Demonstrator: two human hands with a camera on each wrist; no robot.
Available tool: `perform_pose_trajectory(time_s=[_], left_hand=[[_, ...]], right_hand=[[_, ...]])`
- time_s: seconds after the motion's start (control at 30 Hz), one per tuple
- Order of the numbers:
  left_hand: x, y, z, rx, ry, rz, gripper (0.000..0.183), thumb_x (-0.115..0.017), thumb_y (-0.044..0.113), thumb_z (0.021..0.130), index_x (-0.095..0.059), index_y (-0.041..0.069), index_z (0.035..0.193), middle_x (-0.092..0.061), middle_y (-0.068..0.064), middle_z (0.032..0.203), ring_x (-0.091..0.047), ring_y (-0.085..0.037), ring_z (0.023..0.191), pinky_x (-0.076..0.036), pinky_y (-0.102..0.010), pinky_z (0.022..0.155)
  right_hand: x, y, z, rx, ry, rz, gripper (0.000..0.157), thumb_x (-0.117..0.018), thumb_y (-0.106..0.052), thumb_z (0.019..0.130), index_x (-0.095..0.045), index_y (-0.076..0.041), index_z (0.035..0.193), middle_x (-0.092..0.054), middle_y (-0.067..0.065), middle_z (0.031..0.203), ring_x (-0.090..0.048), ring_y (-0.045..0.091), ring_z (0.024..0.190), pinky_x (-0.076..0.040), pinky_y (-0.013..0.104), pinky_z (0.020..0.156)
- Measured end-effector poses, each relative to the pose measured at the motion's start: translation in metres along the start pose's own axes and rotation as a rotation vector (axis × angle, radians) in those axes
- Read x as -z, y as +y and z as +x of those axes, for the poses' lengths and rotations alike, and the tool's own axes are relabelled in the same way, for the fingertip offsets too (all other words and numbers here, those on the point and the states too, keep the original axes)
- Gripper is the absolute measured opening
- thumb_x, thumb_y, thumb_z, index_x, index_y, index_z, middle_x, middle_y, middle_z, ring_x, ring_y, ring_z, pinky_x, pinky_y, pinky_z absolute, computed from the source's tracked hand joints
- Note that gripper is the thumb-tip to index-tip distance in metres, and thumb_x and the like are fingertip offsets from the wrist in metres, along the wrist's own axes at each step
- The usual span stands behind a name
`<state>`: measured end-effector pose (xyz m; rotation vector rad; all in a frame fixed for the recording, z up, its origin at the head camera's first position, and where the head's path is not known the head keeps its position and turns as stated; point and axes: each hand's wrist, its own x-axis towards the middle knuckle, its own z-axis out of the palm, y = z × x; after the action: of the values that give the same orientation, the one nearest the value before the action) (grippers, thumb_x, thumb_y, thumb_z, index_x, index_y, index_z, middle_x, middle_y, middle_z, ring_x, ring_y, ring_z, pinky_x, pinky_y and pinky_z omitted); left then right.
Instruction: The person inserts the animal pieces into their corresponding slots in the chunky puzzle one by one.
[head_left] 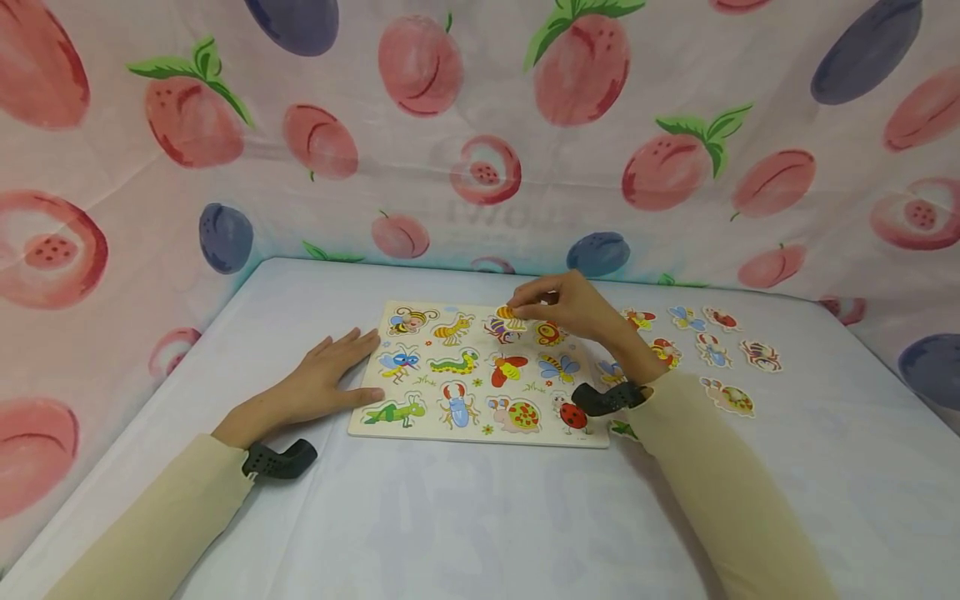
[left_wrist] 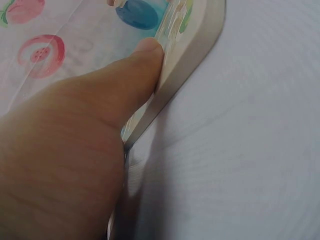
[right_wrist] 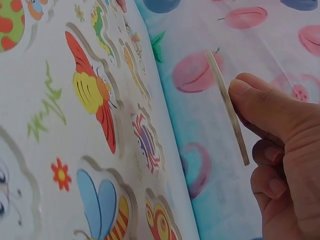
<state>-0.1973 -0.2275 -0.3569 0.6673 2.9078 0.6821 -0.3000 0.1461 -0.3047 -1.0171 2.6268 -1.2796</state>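
Observation:
A wooden puzzle board (head_left: 450,437) with recessed insect pictures lies flat on the table. My left hand (head_left: 322,379) is spread at its left edge, the thumb (left_wrist: 142,70) resting on the rim in the left wrist view. My right hand (head_left: 576,307) pinches a thin wooden puzzle piece (head_left: 511,316) with yellow-orange stripes between thumb and forefinger. That piece is over the back of the board, overlapping the purple spider picture (head_left: 501,332) in the head view. Edge-on in the right wrist view, the piece (right_wrist: 227,110) is held above the board surface (right_wrist: 30,70).
Several loose insect pieces lie right of the board, among them a snail piece (head_left: 729,397), a spider piece (head_left: 761,356) and a ladybug piece (head_left: 722,317). Others are partly hidden under my right forearm. A fruit-printed cloth (head_left: 547,167) hangs behind the white table (head_left: 465,525).

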Motion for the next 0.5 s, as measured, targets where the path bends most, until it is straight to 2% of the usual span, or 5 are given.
perform_pose_trajectory(time_s=[0.17,0.4,0.5], left_hand=[[0.0,-0.001,0.0,0.0,0.003,0.002,0.091,-0.063,0.055,0.086,-0.027,0.001,0.15,-0.022,-0.014,0.156,-0.008,-0.034,0.144,0.0,-0.053,0.114],[-0.002,-0.001,0.0,-0.003,0.007,0.005,0.091,-0.062,0.056,0.086,-0.027,0.001,0.15,-0.023,-0.014,0.156,-0.008,-0.033,0.144,-0.001,-0.053,0.114],[-0.002,0.0,0.0,0.0,0.008,0.015,0.091,-0.062,0.056,0.086,-0.027,0.002,0.15,-0.023,-0.014,0.156,-0.009,-0.033,0.144,-0.001,-0.053,0.114]], right_hand=[[-0.009,-0.003,0.008,0.001,-0.022,0.008,0.017,-0.073,-0.025,0.086,-0.077,-0.016,0.099,-0.07,-0.002,0.101,-0.057,0.018,0.085,-0.041,0.027,0.061],[-0.018,-0.006,0.016,0.044,-0.041,0.024,0.015,-0.071,-0.021,0.088,-0.077,-0.015,0.1,-0.07,-0.001,0.102,-0.06,0.014,0.095,-0.046,0.03,0.071],[-0.022,-0.005,0.021,0.08,-0.043,0.029,0.014,-0.071,-0.02,0.088,-0.077,-0.016,0.1,-0.07,-0.003,0.101,-0.061,0.013,0.095,-0.046,0.029,0.07]])
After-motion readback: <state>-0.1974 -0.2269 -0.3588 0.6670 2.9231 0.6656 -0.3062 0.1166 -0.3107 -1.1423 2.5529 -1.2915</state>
